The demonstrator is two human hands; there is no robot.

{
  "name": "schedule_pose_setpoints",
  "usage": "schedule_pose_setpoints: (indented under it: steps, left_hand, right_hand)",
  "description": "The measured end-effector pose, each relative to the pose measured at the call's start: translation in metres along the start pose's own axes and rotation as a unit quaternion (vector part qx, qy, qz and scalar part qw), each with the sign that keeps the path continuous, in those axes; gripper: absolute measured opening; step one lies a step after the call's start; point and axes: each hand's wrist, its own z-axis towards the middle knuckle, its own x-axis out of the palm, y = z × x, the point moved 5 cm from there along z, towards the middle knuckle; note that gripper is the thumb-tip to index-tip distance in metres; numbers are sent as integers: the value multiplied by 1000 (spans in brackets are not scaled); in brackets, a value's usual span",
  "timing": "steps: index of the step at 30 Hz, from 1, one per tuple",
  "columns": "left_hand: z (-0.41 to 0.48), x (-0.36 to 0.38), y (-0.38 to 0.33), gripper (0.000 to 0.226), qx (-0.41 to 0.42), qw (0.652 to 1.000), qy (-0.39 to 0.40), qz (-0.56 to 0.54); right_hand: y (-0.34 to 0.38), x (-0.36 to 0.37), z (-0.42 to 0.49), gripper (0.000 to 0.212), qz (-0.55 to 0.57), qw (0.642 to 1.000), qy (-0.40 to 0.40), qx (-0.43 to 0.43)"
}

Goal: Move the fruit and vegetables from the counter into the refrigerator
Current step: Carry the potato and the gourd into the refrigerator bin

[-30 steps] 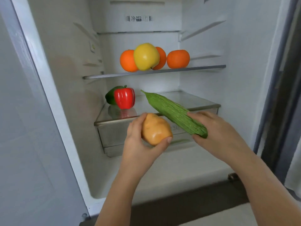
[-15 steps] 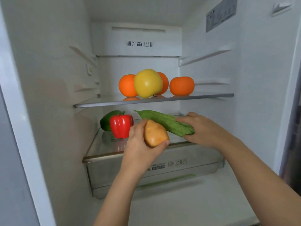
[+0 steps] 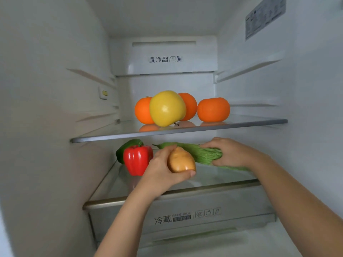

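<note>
Cupping smooth oval potato (image 3: 181,160) in left hand (image 3: 161,170) grip; right hand (image 3: 234,153) grip wrapping ridged green gourd (image 3: 205,154).

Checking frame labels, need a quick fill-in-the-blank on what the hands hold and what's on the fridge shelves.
The left hand holds a ____.
The right hand grips the long ____ vegetable.
On the upper shelf, a yellow fruit sits among ____ oranges.
The red pepper stands on the ____ shelf.
Missing: potato, green, three, lower.
</note>
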Motion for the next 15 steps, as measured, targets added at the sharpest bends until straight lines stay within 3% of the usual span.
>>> schedule_pose_setpoints:
  steps: [9,15]
  left_hand:
    - [24,10,10,75,-37,996,86,10]
    - [29,8,13,64,-26,998,62,16]
  right_hand:
    - [-22,7,27,62,21,999,-3,26]
    - [-20,10,33,61,-18,999,-12,27]
